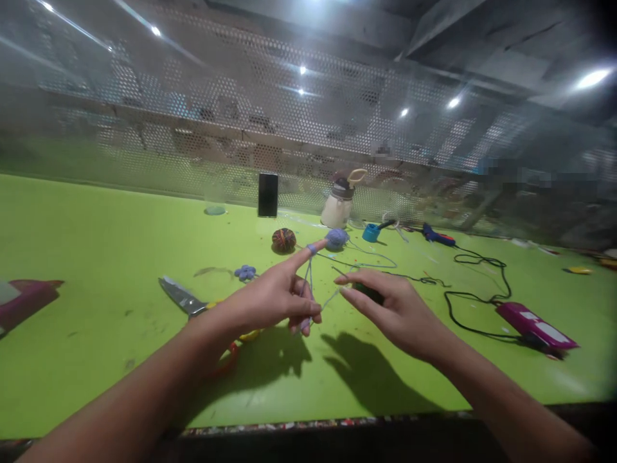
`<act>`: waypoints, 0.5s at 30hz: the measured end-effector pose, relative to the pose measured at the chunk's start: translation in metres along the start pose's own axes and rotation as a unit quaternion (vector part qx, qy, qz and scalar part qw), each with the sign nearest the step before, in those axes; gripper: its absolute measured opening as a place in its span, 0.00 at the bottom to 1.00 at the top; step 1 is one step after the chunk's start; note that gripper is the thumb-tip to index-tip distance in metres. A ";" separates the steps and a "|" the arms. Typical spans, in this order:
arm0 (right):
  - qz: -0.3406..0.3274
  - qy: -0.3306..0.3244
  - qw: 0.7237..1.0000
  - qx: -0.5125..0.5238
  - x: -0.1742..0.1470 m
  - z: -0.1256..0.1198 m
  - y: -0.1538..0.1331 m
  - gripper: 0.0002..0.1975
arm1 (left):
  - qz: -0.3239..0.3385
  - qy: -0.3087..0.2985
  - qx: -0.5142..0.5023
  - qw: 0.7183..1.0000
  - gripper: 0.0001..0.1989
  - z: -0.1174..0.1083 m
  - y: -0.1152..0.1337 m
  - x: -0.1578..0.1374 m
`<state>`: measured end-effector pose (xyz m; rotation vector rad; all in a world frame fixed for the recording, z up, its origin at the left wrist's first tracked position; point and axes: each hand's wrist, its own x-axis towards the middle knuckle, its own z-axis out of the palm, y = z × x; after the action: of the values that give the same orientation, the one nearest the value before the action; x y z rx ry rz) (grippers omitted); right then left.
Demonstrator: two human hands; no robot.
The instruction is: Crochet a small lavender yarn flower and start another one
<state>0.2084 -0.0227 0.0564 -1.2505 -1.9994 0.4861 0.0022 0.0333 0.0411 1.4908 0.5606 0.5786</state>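
Note:
My left hand (284, 296) points its index finger forward with purple yarn (311, 270) looped around it. Its thumb and other fingers are pinched on the yarn lower down. In my right hand (393, 305) is a crochet hook (369, 292) with a dark handle, its thin tip pointing left toward the yarn. A strand (330, 298) stretches between the two hands. Just beyond the left fingertip lies a purple yarn ball (337, 238). A small purple crocheted flower (245, 272) rests left of the hand. Scissors (183, 297) lie partly hidden under the left forearm.
A dark multicoloured yarn ball (284, 240), a phone (268, 195) and a bottle (337, 204) stand farther back. Rightward are a blue holder (371, 232), a glue gun (436, 236) and a magenta power strip (535, 326) with a cord. A magenta object (29, 299) sits far left.

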 end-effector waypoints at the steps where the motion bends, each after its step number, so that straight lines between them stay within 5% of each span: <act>1: 0.019 -0.002 1.000 0.011 0.006 0.002 -0.002 0.09 | -0.003 -0.012 -0.006 1.000 0.51 0.001 -0.001 0.000; 4: 0.099 -0.032 0.981 0.164 0.019 0.020 -0.004 0.07 | -0.010 -0.042 -0.032 0.999 0.52 0.003 -0.004 0.001; 8: 0.142 0.038 0.928 0.342 0.018 0.043 0.002 0.10 | -0.002 -0.036 -0.049 0.998 0.51 0.004 -0.006 0.002; 11: 0.168 0.048 0.896 0.409 0.014 0.046 0.005 0.12 | 0.020 0.003 -0.050 0.999 0.49 0.004 -0.004 0.002; 15: 0.176 0.042 0.891 0.415 0.014 0.043 0.006 0.12 | 0.033 0.041 -0.085 0.995 0.36 0.004 -0.004 0.003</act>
<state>0.1764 -0.0055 0.0292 -1.0244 -1.2275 1.2762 0.0070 0.0327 0.0369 1.3337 0.5141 0.7248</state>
